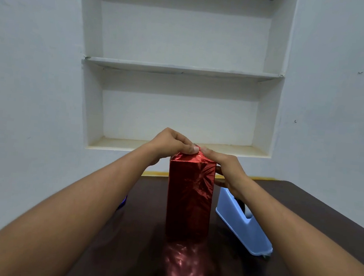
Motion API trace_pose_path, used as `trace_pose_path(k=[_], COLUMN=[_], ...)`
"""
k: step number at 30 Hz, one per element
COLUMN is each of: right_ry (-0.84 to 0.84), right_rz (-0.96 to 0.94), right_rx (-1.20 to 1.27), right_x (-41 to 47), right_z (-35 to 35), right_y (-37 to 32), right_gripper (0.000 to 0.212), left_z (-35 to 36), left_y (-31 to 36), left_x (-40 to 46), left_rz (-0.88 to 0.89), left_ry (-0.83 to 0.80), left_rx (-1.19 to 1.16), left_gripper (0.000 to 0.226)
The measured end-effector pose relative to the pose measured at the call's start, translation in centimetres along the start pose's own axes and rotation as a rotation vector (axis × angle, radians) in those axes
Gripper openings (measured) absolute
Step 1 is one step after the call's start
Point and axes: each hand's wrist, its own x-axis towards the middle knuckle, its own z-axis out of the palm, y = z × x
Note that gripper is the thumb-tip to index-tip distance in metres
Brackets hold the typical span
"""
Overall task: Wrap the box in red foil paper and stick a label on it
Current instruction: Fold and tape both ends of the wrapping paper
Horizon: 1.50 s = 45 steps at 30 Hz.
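Observation:
A tall box [189,198] covered in shiny red foil paper stands upright on the dark table [302,205]. My left hand [171,143] rests on the box's top left, its fingertips pressing the foil at the top. My right hand [224,170] grips the top right corner, with the index finger laid along the folded foil on top and the other fingers down the right side. The fingertips of both hands meet at the top fold. No label is visible.
A light blue tape dispenser [243,227] sits on the table right of the box, partly behind my right forearm. A small blue object [124,201] peeks out behind my left forearm. Beyond the table is a white wall with recessed shelves [182,68].

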Motion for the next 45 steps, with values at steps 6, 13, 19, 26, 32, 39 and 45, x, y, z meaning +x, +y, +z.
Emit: trace_pose_path(k=[6, 13, 19, 26, 32, 39, 45], right_ry=[0.027, 0.117, 0.164, 0.214, 0.172, 0.131, 0.194], right_rz=[0.016, 0.074, 0.180, 0.200, 0.227, 0.169, 0.148], right_rx=[0.026, 0.123, 0.318, 0.365, 0.174, 0.121, 0.183], right_x=[0.2, 0.8, 1.0, 1.7, 0.7, 1.2, 2.5], right_z=[0.3, 1.3, 1.8, 2.7, 2.4, 2.0, 2.7], right_y=[0.1, 0.3, -0.6, -0.7, -2.3, -2.0, -1.2], right_gripper=[0.039, 0.034, 0.030, 0.035, 0.030, 0.052, 0.063], left_z=[0.9, 1.6, 2.4, 3.4, 4.3, 4.6, 5.2], left_y=[-1.0, -1.8, -3.4, -3.7, -2.5, -2.3, -2.5], left_x=[0.3, 1.0, 0.7, -1.4, -1.8, -2.5, -2.5], left_rz=[-0.074, -0.133, -0.119, -0.326, -0.349, -0.364, -0.364], left_ry=[0.061, 0.172, 0.242, 0.280, 0.357, 0.278, 0.412], left_rx=[-0.117, -0.176, -0.409, -0.696, -0.882, -0.874, -0.879], left_gripper=[0.015, 0.021, 0.032, 0.022, 0.027, 0.045, 0.034])
